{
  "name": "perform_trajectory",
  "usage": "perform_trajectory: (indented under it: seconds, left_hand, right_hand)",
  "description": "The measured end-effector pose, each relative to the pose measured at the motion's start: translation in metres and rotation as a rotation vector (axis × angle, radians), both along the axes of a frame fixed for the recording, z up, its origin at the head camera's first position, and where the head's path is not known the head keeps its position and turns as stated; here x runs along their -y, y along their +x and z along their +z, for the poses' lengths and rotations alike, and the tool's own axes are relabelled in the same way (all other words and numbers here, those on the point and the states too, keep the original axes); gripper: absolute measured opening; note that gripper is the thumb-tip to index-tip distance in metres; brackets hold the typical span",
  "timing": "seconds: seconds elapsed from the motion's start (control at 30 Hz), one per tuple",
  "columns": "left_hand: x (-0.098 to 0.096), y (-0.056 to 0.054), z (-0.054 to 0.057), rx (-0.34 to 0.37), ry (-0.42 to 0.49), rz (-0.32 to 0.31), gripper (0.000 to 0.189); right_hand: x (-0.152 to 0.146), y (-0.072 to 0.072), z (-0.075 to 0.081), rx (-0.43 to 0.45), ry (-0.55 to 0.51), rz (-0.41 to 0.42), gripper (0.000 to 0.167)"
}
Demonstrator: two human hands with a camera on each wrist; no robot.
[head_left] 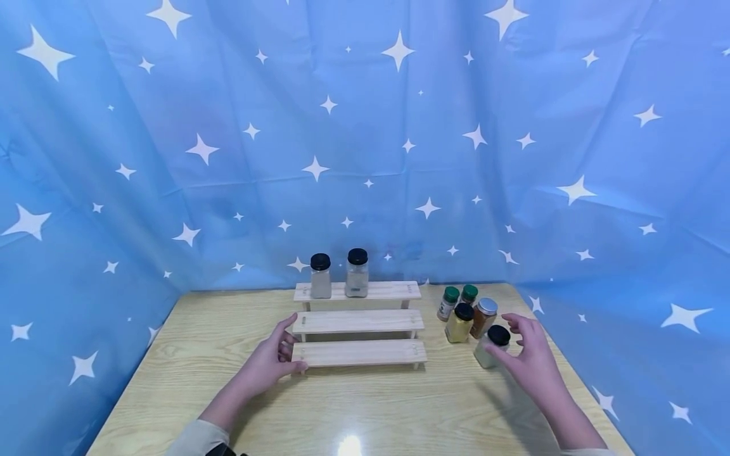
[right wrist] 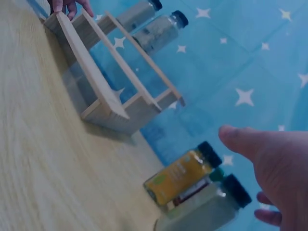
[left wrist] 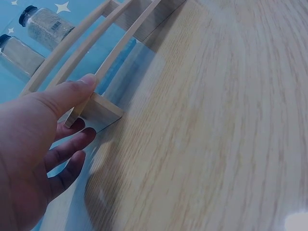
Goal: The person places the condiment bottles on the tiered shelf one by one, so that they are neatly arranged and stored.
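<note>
A three-tier wooden rack (head_left: pixel 358 322) stands on the table. My left hand (head_left: pixel 267 361) grips its left end, with the thumb on the lowest shelf (left wrist: pixel 126 41). The other fingers bend beside and under that end. Two clear jars with black lids, one jar (head_left: pixel 321 282) left of the other jar (head_left: pixel 357 278), stand on the top shelf. At the right, my right hand (head_left: pixel 533 358) is spread around a pale-filled jar (head_left: pixel 486 352) with a black lid. In the right wrist view, a gap shows between the thumb (right wrist: pixel 240 139) and that jar.
Beside the pale jar stand a yellow-filled jar (head_left: pixel 458 328) with a black lid, an orange-brown jar (head_left: pixel 482 323) with a silver lid, and two green-lidded jars, one (head_left: pixel 447 307) in front of the other (head_left: pixel 469 293). A blue star-patterned curtain (head_left: pixel 365 202) surrounds the wooden table (head_left: pixel 319 411).
</note>
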State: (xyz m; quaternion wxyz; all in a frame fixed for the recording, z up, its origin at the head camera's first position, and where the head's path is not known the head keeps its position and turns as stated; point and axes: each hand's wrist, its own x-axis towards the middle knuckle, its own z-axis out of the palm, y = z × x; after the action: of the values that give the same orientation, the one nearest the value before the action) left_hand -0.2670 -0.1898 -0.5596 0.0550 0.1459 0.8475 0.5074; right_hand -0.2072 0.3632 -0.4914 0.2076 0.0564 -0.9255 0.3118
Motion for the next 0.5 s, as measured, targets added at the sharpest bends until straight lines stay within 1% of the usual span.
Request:
perform_trajectory:
  seconds: [0.27, 0.5]
  left_hand:
    - [-0.001, 0.002, 0.002, 0.015, -0.005, 0.005, 0.114]
    - [0.000, 0.001, 0.001, 0.014, 0.014, -0.004, 0.115]
  right_hand:
    - [-0.005, -0.001, -0.016, 0.004, -0.006, 0.027, 0.082]
    - [-0.008, -0.002, -0.021, 0.002, 0.006, 0.034, 0.085]
